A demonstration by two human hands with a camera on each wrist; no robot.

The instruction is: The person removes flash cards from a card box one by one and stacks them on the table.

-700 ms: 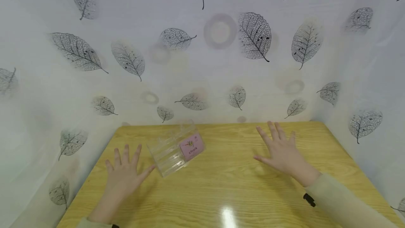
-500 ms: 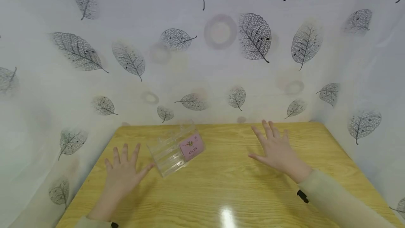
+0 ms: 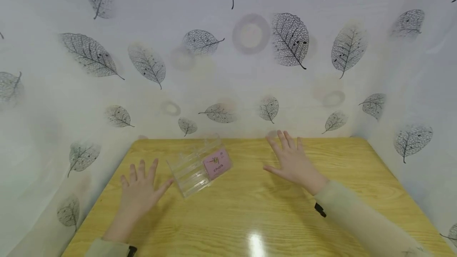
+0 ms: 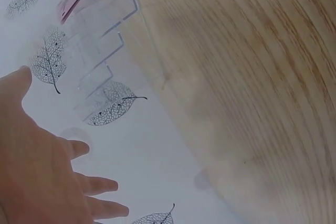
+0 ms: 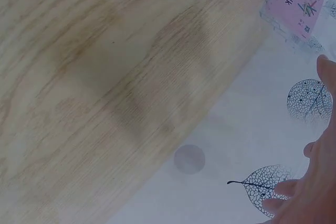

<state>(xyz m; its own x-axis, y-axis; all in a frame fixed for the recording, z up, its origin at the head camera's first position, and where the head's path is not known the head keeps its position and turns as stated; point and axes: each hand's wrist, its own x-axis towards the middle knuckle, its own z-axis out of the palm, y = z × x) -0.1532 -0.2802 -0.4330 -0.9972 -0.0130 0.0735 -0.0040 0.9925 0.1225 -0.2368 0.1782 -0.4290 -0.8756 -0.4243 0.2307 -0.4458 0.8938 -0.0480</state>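
Observation:
A clear plastic rack with stepped tiers (image 3: 191,173) stands on the table, left of the middle in the head view. On its right part leans a pink box marked "chalk" (image 3: 217,164); the right wrist view shows this chalk box (image 5: 295,4) at its upper right. My left hand (image 3: 139,197) is spread just left of the rack, its thumb tip close to the rack's edge; whether they touch I cannot tell. Right of the rack, my right hand (image 3: 294,165) hovers with fingers spread and holds nothing.
The wood-grain table (image 3: 228,225) has a glare spot near its front. Behind it and at both sides hangs a white sheet (image 3: 228,74) printed with leaves. Each wrist carries a black strap piece, such as the right one (image 3: 320,210).
My right hand has moved left, toward the rack with the chalk box. The left hand, the rack and the box have stayed nearly in place; the view has shifted slightly.

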